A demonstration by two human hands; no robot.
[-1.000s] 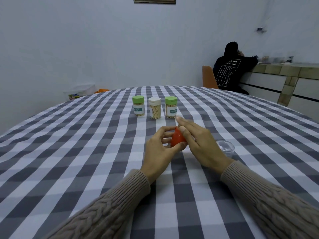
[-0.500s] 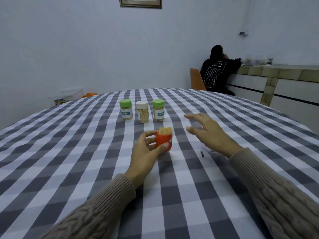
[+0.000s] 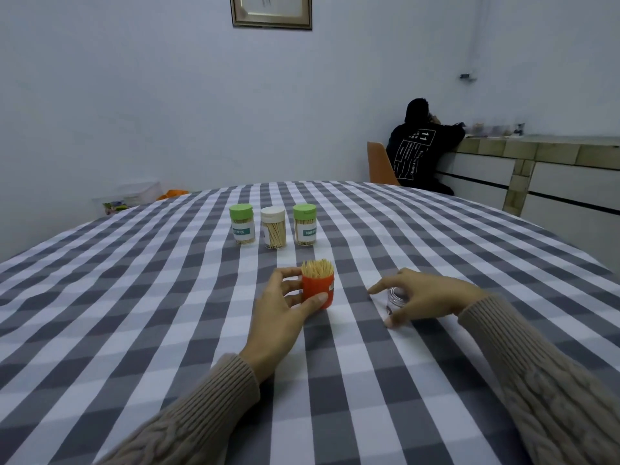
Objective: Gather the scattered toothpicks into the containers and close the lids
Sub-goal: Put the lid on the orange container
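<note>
An orange toothpick container (image 3: 318, 288) stands upright on the checked tablecloth (image 3: 167, 297), full of toothpicks and with no lid on. My left hand (image 3: 283, 308) grips it between thumb and fingers. To its right, my right hand (image 3: 426, 297) curls over a clear plastic lid (image 3: 396, 297) lying on the cloth, fingertips around it. Behind stand three closed containers in a row: a green-lidded one (image 3: 242, 224), a white-lidded one (image 3: 274, 228) and another green-lidded one (image 3: 304, 224).
A person in a black hoodie (image 3: 419, 152) sits on an orange chair (image 3: 379, 164) at a counter (image 3: 536, 152) far right. Plastic boxes (image 3: 134, 196) sit beyond the table's far left edge. A framed picture (image 3: 271, 11) hangs on the wall.
The orange container was stood upright and its toothpicks now show at the top. My right hand left it, moved right and came down over the clear lid.
</note>
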